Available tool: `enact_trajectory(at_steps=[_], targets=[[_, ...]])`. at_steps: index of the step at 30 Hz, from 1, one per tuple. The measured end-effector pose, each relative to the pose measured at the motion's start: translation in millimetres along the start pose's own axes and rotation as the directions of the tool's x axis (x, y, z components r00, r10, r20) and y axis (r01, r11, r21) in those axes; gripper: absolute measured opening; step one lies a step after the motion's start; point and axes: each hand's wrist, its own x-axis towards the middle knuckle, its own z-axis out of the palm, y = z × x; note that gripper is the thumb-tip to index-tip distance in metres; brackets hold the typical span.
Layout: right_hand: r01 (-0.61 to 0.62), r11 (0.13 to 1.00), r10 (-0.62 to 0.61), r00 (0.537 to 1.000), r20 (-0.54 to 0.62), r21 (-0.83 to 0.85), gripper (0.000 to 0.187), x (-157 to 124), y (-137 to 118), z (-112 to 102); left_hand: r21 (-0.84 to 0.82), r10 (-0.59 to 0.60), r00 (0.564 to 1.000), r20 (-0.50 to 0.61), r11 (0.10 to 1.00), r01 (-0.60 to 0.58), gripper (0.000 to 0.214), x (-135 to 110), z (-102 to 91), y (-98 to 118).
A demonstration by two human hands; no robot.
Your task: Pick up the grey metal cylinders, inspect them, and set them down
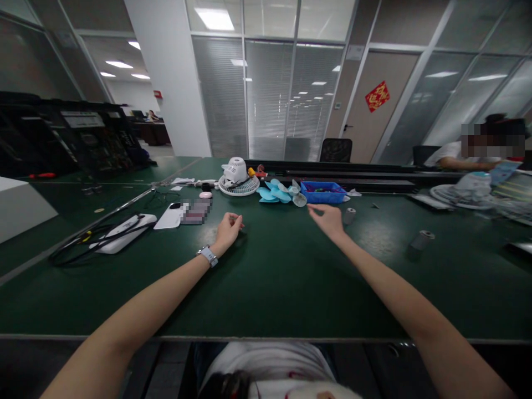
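Over the green table, my left hand is curled, its fingers drawn in toward the thumb. A watch is on that wrist. Whatever the left fingers may hold is hidden. My right hand is closed in a pinch, and anything between its fingertips is too small to make out. Its fingertips are close to a translucent grey fan blade; I cannot tell whether they touch. Beside that blade lie light-blue fan blades. Just right of the right hand stands a small metal cylinder.
A blue bin of small parts sits behind the right hand. A white fan body stands farther back. Phones and a white power strip with black cable lie left. Another metal cylinder is at right; a person sits beyond.
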Motion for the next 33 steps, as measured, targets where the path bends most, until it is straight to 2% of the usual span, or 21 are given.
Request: enact_trajectory(at_steps=[2, 4, 6, 8, 11, 25, 33], targets=[[-0.177, 0.965, 0.147, 0.976, -0.162, -0.194, 0.031, 12, 44, -26, 0.002, 0.002, 1.0, 0.0, 1.0, -0.002, 0.028, 0, 0.3, -1], [-0.324, 0.889, 0.255, 0.937, -0.239, -0.323, 0.034, 16, 82, -44, 0.006, 0.008, 1.0, -0.001, 1.0, -0.008, 0.028, 1, 0.5, -2], [-0.382, 0.843, 0.299, 0.918, -0.259, -0.379, 0.036, 12, 108, -53, 0.013, 0.009, 1.0, 0.002, 1.0, -0.009, 0.029, 1, 0.6, -2], [-0.383, 0.842, 0.29, 0.915, -0.28, -0.38, 0.036, 7, 122, -55, 0.027, 0.009, 1.0, 0.009, 1.0, -0.009, 0.029, 1, 0.6, -2], [-0.37, 0.857, 0.262, 0.912, -0.316, -0.358, 0.037, 3, 128, -54, 0.044, 0.01, 1.0, 0.012, 0.999, -0.011, 0.028, 1, 0.8, -1], [-0.314, 0.892, 0.222, 0.931, -0.29, -0.325, 0.034, 1, 129, -54, 0.045, 0.005, 1.0, 0.006, 0.999, -0.005, 0.024, 0, 0.2, -1], [-0.319, 0.863, 0.223, 0.936, -0.272, -0.392, 0.034, 0, 131, -54, 0.046, 0.018, 1.0, 0.008, 0.999, -0.018, 0.024, 0, 0.3, -1]])
